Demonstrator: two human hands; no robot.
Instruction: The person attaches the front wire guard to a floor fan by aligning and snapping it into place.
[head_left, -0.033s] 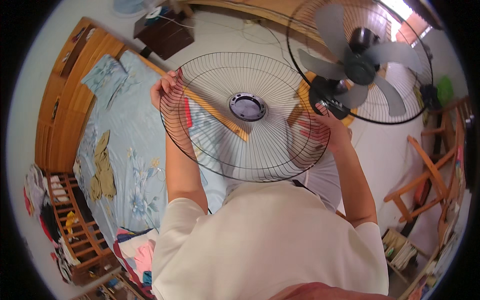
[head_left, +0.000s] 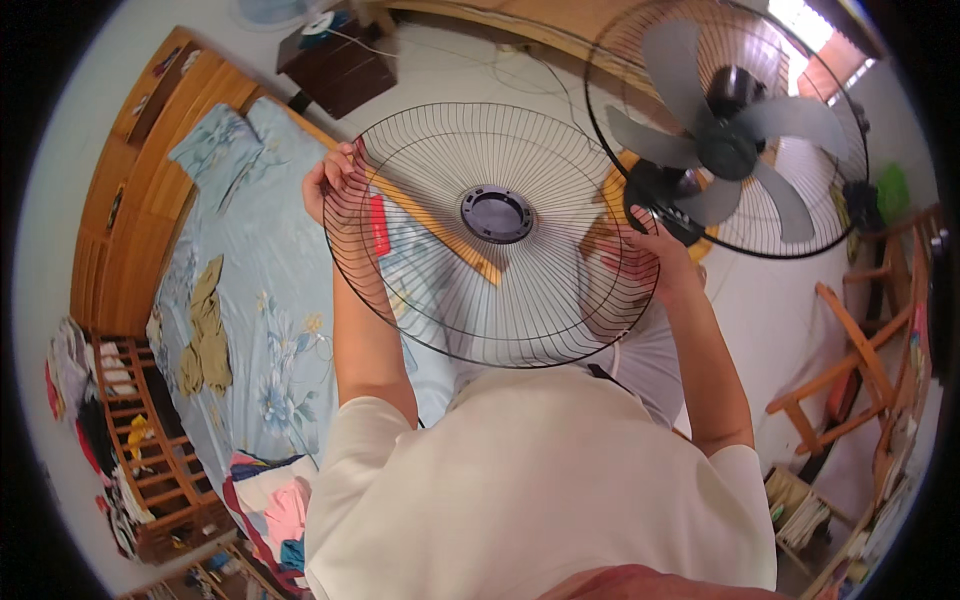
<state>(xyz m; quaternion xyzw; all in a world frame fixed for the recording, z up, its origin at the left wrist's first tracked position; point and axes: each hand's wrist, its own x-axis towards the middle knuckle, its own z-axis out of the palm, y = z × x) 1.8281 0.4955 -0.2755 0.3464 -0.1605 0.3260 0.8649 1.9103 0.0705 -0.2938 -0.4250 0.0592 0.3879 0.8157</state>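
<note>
Between my two hands is a round wire fan grille (head_left: 497, 214), the front cover of a fan, with black wires and a dark ring at its middle. My left hand (head_left: 330, 180) is closed on its upper left rim. My right hand (head_left: 665, 260) grips the right rim, some fingers showing behind the wires. Beyond it to the right stands the fan (head_left: 728, 148), its grey blades bare in front and its rear grille behind them. The fan's dark base (head_left: 655, 195) is partly hidden by the grille's edge and my right hand.
On the left a bed (head_left: 270, 330) with blue floral sheets holds brown trousers (head_left: 207, 335) and a red object (head_left: 380, 225), seen partly through the wires. A dark cabinet (head_left: 340, 68) stands at the far end. Wooden chair parts (head_left: 850, 370) are on the right, beside a green bag (head_left: 891, 190).
My hands and the grille stay almost where they were. The whole view has shifted slightly, so the fan appears a little lower and further right.
</note>
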